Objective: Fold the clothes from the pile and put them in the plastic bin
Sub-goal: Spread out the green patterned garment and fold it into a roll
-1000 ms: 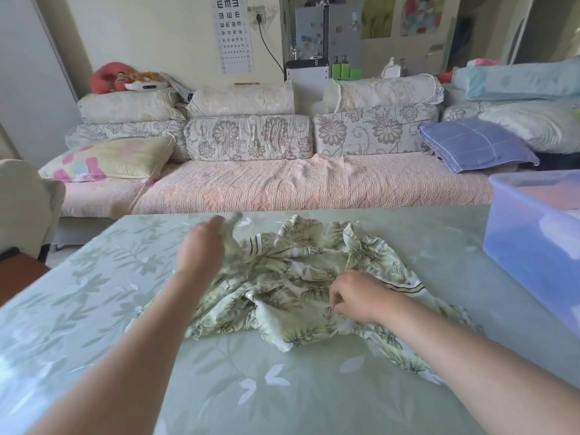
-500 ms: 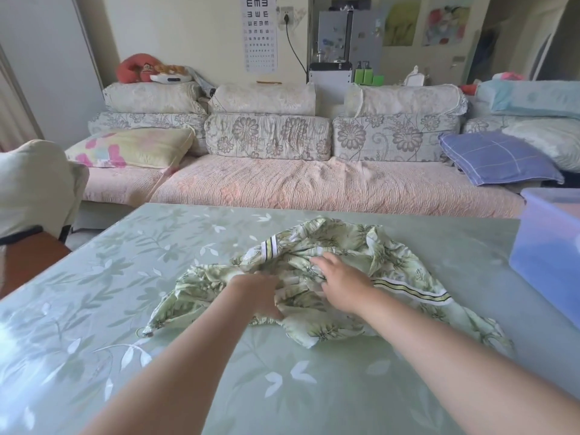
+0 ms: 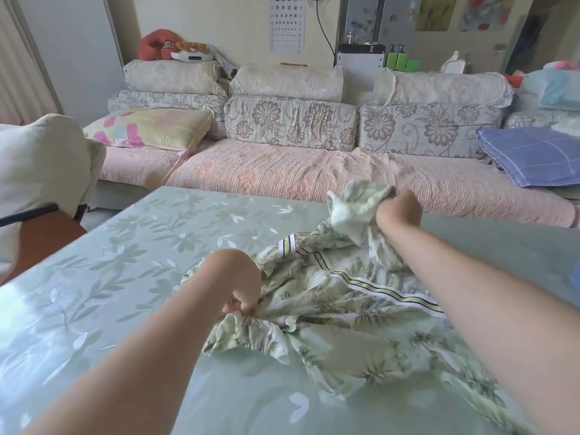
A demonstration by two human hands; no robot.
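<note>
Left hand pinching bunched edge of leaf-print garment low on table. Right hand clenched on raised far portion. Step: opening out crumpled garment. Next likely: spread flat. Fabric thin, green, striped trim; bin barely visible.

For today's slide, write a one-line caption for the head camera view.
Both hands grip a leaf-print garment on the table: right hand lifts one bunch, left hand pinches another.
</note>
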